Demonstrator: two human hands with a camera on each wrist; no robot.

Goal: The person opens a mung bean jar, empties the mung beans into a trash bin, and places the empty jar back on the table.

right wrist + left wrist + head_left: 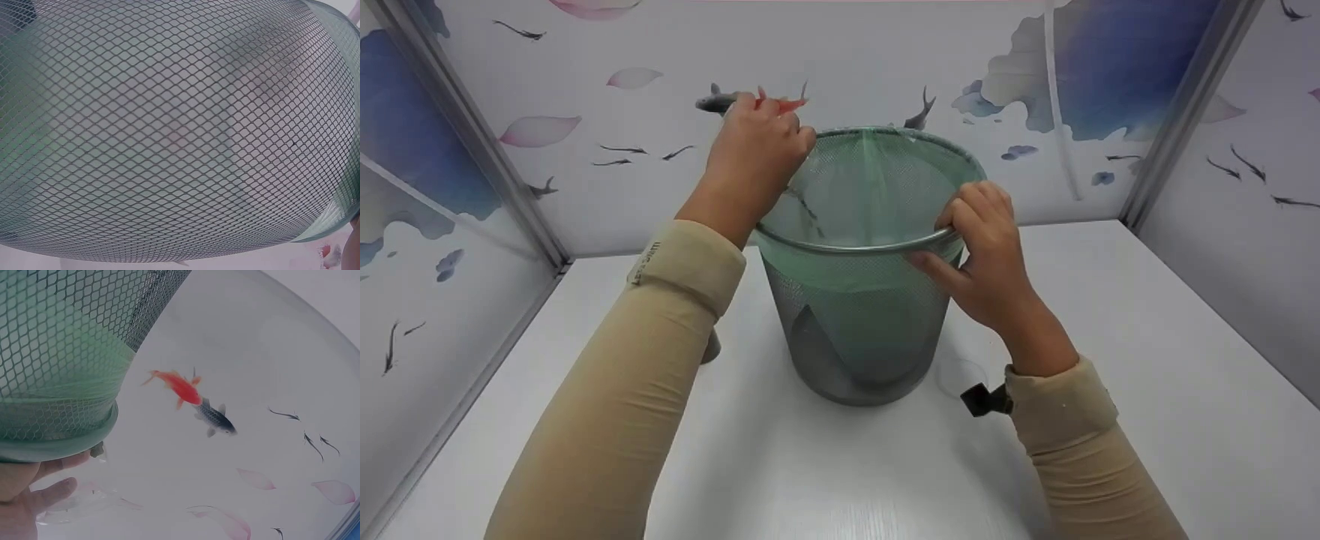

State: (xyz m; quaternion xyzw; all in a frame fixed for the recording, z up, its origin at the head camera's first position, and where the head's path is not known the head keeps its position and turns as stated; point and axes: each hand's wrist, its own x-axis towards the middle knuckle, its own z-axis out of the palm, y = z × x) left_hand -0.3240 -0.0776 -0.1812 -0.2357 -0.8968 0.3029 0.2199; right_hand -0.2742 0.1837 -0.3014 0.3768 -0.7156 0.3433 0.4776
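Note:
A dark metal mesh wastebasket [810,345] stands upright on the white table, lined with a thin green trash bag [877,187]. The bag folds over the rim and hangs a little way down outside. At the rim's left back, my left hand [757,146] has its fingers curled, pinching the bag's edge; the fingertips are hidden in the head view. In the left wrist view the thumb [59,492] lies near clear film below the rim. My right hand [982,247] grips the front right rim, thumb outside, fingers inside. Mesh fills the right wrist view.
A small dark object [711,347] stands left of the basket, partly behind the left sleeve. A black device [986,400] sits at the right cuff. Printed panels with fish and petals wall the table [840,465] at the back and sides.

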